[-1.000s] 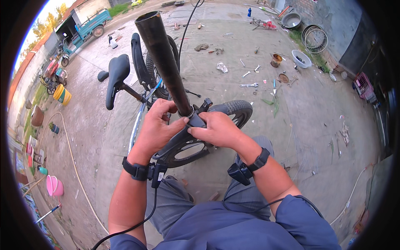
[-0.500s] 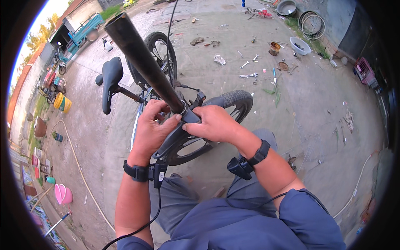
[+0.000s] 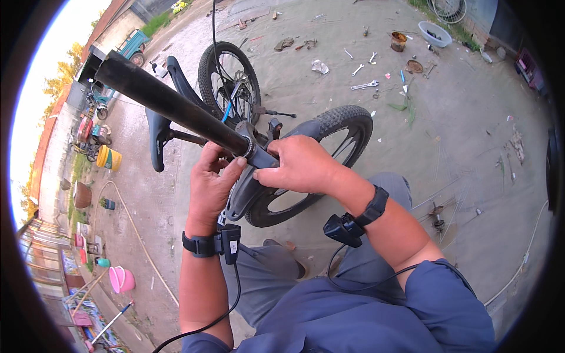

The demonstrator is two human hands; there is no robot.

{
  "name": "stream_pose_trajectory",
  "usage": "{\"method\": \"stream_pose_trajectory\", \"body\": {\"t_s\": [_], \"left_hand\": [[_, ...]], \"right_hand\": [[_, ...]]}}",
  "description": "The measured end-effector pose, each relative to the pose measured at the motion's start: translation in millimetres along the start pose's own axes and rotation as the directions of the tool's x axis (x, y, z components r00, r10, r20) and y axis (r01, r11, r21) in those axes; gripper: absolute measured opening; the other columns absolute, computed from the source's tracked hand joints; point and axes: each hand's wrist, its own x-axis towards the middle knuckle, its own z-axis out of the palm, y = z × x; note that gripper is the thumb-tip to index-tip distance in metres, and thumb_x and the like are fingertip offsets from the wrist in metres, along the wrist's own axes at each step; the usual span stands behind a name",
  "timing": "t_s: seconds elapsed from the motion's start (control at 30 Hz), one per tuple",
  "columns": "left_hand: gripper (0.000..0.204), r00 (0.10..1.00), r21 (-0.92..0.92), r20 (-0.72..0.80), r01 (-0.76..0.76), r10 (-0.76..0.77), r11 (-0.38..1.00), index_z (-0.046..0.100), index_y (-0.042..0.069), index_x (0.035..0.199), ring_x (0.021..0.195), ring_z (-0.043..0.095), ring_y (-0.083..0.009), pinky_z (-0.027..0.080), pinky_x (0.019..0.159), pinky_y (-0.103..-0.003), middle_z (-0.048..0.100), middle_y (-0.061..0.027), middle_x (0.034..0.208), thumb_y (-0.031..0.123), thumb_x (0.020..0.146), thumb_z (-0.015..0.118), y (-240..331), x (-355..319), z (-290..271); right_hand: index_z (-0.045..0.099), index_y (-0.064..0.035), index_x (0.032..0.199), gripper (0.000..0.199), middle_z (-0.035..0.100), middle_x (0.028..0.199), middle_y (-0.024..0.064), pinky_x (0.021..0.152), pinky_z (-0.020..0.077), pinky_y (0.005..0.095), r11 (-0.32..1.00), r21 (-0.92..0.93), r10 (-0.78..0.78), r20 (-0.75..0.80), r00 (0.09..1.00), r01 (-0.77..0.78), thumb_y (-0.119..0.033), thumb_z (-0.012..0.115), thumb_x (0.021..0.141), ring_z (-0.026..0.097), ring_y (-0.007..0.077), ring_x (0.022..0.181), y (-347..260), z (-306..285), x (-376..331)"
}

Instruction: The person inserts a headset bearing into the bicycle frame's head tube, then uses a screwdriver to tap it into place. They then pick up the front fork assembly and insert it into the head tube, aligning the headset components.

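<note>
A long black steerer tube (image 3: 170, 100) leans up and to the left from the bicycle fork's crown (image 3: 263, 160). At its base sits a toothed-looking metal ring (image 3: 250, 147). My left hand (image 3: 209, 183) is closed at the tube's base, thumb beside the ring, its other fingers partly hidden behind. My right hand (image 3: 306, 165) grips the crown from the right, thumb on its near side and fingers mostly out of sight. Below the crown, the fork holds the front wheel (image 3: 348, 119), which has a knobby black tyre. Both wrists wear black straps with small cabled devices.
Behind the tube lie the bicycle's black saddle (image 3: 156, 138) and rear wheel (image 3: 254, 76). Wrenches (image 3: 365, 85), a rusty can (image 3: 398, 41) and a pale basin (image 3: 435, 34) are scattered on the ground at far right. A pink bucket (image 3: 122, 279) and a hose (image 3: 141, 241) lie left.
The steerer tube leans further left and lower, and the front wheel has shifted slightly right. Both hands stay at the crown. The whole view has also turned a little.
</note>
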Motion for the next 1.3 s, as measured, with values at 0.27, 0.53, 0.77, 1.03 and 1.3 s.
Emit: {"method": "stream_pose_trajectory", "body": {"t_s": [0.27,0.53,0.77,1.03,1.3], "left_hand": [[0.039,0.997,-0.030,-0.067,0.029,-0.030,0.999,0.061,0.000,0.128,0.100,0.060,-0.0099,0.049,0.091,-0.026,0.065,-0.0037,0.115,-0.005,0.090,0.066,-1,20,3],[0.034,0.996,-0.028,-0.089,-0.001,-0.002,1.000,0.061,-0.001,0.129,0.103,0.058,-0.0126,0.047,0.091,-0.030,0.065,-0.0055,0.116,0.007,0.096,0.064,-13,42,0],[0.037,0.998,-0.048,-0.064,-0.027,0.024,0.999,0.057,-0.002,0.133,0.105,0.060,-0.0141,0.048,0.093,-0.031,0.064,-0.0074,0.122,0.007,0.097,0.062,-15,45,0],[0.036,0.997,-0.098,-0.072,-0.014,0.007,0.995,0.057,-0.001,0.132,0.105,0.060,-0.0142,0.048,0.094,-0.031,0.064,-0.0076,0.121,0.007,0.098,0.063,-14,47,2],[0.030,0.994,-0.111,-0.113,-0.018,0.005,0.994,0.064,-0.001,0.123,0.105,0.060,-0.0126,0.045,0.100,-0.030,0.067,-0.0056,0.113,0.003,0.093,0.066,-7,45,8]], "right_hand": [[0.066,0.0006,0.076,0.036,0.066,0.072,0.0214,0.069,0.0527,0.0458,0.991,0.077,-0.097,-0.153,0.983,0.110,-0.034,0.072,0.071,0.067,0.0402,0.072,15,5,9],[0.065,-0.0017,0.074,0.032,0.065,0.070,0.0198,0.069,0.0532,0.0472,0.985,0.126,-0.096,-0.190,0.977,0.121,-0.033,0.070,0.071,0.067,0.0398,0.072,24,2,24],[0.065,-0.0023,0.073,0.031,0.066,0.070,0.0198,0.068,0.0537,0.0478,0.981,0.156,-0.083,-0.216,0.973,0.119,-0.033,0.070,0.070,0.067,0.0399,0.071,25,-2,23],[0.066,-0.0014,0.075,0.031,0.066,0.070,0.0209,0.069,0.0547,0.0476,0.980,0.152,-0.089,-0.229,0.969,0.126,-0.032,0.070,0.070,0.068,0.0407,0.072,27,-1,27],[0.067,-0.0025,0.077,0.032,0.067,0.072,0.0202,0.070,0.0550,0.0475,0.985,0.130,-0.084,-0.199,0.976,0.112,-0.034,0.070,0.071,0.068,0.0398,0.074,25,-2,27]]}}
